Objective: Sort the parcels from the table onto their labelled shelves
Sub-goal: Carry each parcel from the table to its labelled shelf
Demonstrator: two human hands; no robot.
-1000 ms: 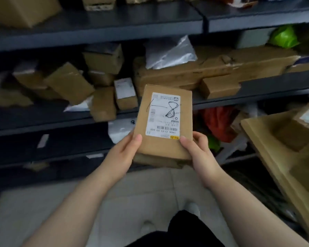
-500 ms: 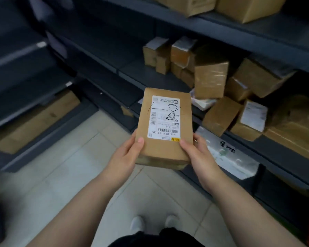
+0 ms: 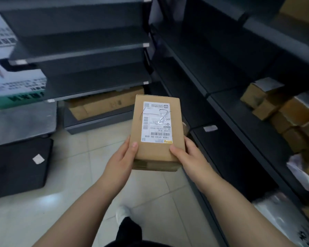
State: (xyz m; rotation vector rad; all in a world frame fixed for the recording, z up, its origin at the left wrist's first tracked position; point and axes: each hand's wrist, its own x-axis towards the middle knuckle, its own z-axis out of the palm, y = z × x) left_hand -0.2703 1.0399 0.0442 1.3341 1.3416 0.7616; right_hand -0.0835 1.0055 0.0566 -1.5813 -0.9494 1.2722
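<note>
Brown labelled parcel (image 3: 157, 132), handwritten 8

On my right, dark shelves (image 3: 221, 97) carry brown cartons (image 3: 275, 107); ahead, a flat carton (image 3: 103, 104) lies on the bottom shelf (image 3: 96, 124).

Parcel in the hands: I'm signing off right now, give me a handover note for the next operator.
Left hand and right hand each grip the near end of the parcel, label facing up.
Parcel is in the air above the floor, not on any shelf.
Done: picked up. Left: find its labelled shelf and set it down.
Boxes sit on the shelves to the right.
</note>
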